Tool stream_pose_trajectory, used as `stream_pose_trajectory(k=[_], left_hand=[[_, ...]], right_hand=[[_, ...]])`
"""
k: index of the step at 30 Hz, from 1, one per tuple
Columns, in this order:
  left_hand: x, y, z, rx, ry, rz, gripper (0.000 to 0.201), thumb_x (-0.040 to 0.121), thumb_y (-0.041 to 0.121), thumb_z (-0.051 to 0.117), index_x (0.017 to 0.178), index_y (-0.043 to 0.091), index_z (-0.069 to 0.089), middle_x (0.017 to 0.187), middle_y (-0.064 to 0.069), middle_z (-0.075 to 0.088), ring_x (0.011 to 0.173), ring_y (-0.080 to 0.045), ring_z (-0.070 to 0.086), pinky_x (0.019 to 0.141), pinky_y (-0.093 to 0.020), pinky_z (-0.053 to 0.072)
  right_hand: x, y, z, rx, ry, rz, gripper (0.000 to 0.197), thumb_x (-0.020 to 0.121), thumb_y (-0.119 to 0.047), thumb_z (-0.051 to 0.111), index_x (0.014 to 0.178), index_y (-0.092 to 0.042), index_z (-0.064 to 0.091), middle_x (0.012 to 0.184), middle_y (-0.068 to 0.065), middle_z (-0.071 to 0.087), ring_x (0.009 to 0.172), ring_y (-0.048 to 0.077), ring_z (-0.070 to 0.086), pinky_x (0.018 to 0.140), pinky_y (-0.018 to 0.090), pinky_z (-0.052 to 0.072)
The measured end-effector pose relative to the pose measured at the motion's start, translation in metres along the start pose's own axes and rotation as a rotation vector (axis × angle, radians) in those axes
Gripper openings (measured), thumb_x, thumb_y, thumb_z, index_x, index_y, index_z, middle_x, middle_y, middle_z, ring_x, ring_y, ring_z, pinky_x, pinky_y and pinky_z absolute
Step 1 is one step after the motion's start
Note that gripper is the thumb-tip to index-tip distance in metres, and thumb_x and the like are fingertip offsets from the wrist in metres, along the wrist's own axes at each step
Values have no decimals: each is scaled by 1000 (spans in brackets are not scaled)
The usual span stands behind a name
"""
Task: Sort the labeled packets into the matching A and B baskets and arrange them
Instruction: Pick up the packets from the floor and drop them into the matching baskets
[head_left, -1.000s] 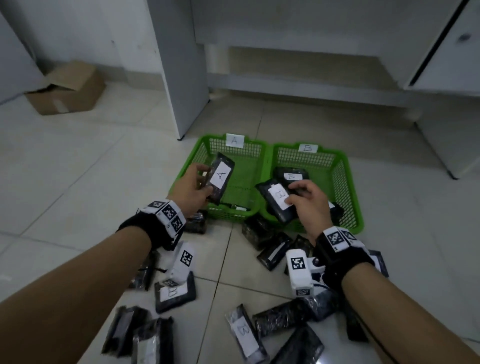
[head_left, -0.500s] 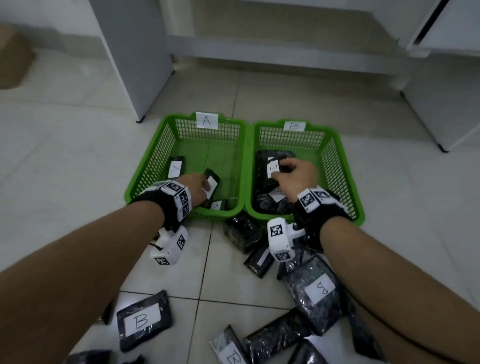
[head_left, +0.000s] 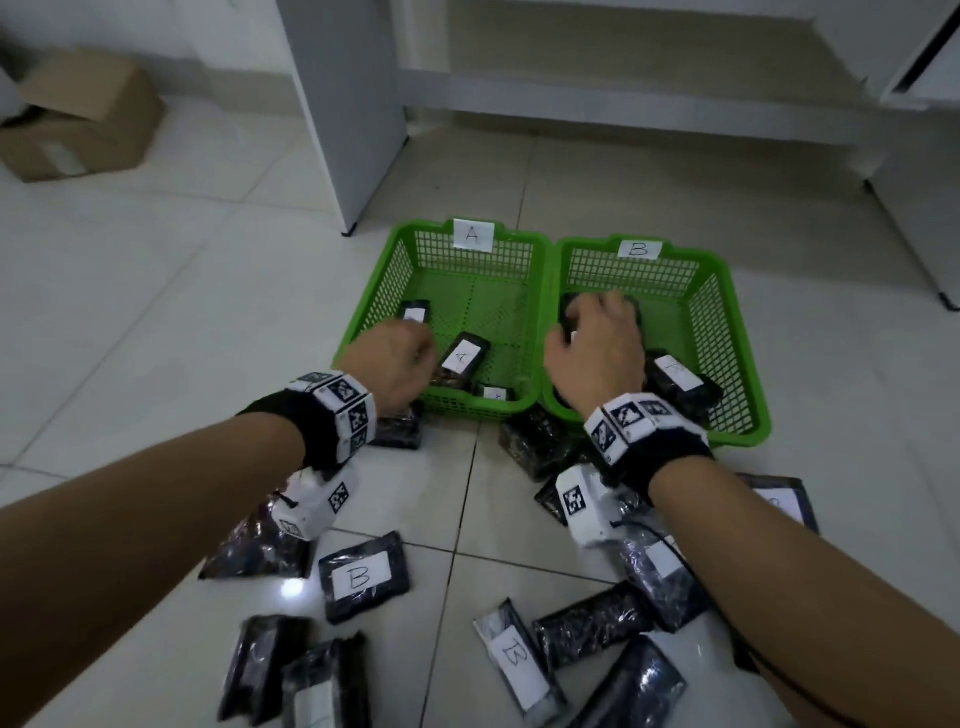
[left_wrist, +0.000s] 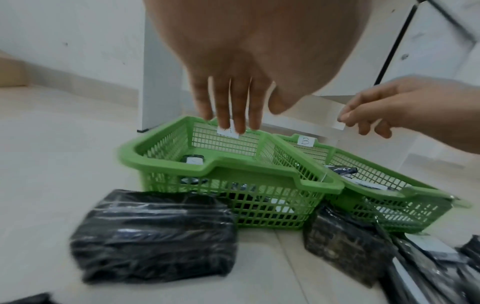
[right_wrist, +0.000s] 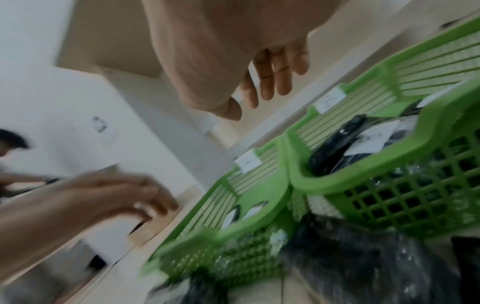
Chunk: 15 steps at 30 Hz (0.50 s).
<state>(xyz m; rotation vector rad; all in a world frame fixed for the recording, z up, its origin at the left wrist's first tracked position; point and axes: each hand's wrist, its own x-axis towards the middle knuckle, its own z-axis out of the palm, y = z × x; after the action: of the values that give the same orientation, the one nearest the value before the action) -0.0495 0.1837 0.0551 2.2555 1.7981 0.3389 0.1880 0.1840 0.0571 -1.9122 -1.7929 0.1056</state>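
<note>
Two green baskets stand side by side on the floor: basket A (head_left: 385, 299) on the left, basket B (head_left: 723, 332) on the right. Basket A holds three black packets, one with its A label (head_left: 461, 357) face up. My left hand (head_left: 422, 354) hovers over that basket's near left corner; in the left wrist view its fingers (left_wrist: 235, 115) are straight and hold nothing. My right hand (head_left: 587, 318) hangs over the black packets in basket B (head_left: 678, 382), fingers (right_wrist: 267, 86) relaxed and empty. Several more labeled packets lie on the floor, among them two marked B (head_left: 363, 574) (head_left: 515, 661).
Black packets (head_left: 540, 441) crowd the floor right against the baskets' near walls and under both forearms. A white cabinet panel (head_left: 353, 114) stands behind basket A, another cabinet (head_left: 919, 218) at the right. A cardboard box (head_left: 83, 114) sits far left.
My left hand has let go of the A packet, which now lies in basket A. The right hand has released its B packet in basket B. Both hands have risen, empty.
</note>
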Motion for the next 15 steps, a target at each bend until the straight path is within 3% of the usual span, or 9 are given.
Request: stream_pose_trajectory(k=[2, 5, 7, 10, 13, 15], left_hand=[[-20, -8, -13, -42, 224, 69, 18, 94, 23, 50, 91, 11, 62, 91, -9, 66, 81, -29, 60, 68, -34, 44], [-55, -25, -19, -76, 357, 20, 18, 86, 26, 43, 81, 14, 56, 77, -5, 62, 68, -26, 53, 62, -36, 44], [-74, -38, -11, -29, 307, -24, 21, 83, 28, 42, 79, 15, 58, 77, -5, 64, 68, -27, 55, 61, -36, 46], [-91, -51, 14, 97, 123, 10, 33, 78, 28, 39, 89, 11, 66, 93, -8, 66, 85, -31, 61, 64, -38, 51], [-95, -62, 42, 214, -42, 44, 43, 77, 17, 50, 114, 3, 65, 124, -14, 61, 111, -36, 57, 81, -45, 53], [-94, -66, 56, 282, -114, 16, 60, 77, 9, 58, 136, 1, 51, 142, -16, 48, 125, -38, 49, 93, -48, 48]], right_hand=[[-32, -21, -4, 40, -104, -127, 21, 95, -30, 55, 103, -10, 58, 102, 5, 55, 92, 22, 54, 76, 35, 49], [-80, -32, 3, -134, -315, -242, 15, 95, -28, 53, 92, -14, 58, 89, 4, 58, 80, 25, 60, 63, 30, 41], [-96, -26, 9, -300, -422, -236, 15, 92, -22, 55, 93, -13, 66, 94, 9, 67, 88, 31, 67, 67, 33, 47], [-104, -9, 14, -457, -503, -183, 20, 91, -22, 56, 103, -11, 69, 107, 12, 68, 98, 32, 68, 76, 34, 50], [-108, 4, 22, -526, -521, -178, 24, 94, -26, 60, 111, -10, 68, 118, 12, 58, 103, 32, 63, 78, 36, 48], [-110, 8, 28, -511, -509, -197, 23, 95, -22, 60, 111, -9, 69, 120, 11, 54, 106, 32, 60, 78, 38, 48]])
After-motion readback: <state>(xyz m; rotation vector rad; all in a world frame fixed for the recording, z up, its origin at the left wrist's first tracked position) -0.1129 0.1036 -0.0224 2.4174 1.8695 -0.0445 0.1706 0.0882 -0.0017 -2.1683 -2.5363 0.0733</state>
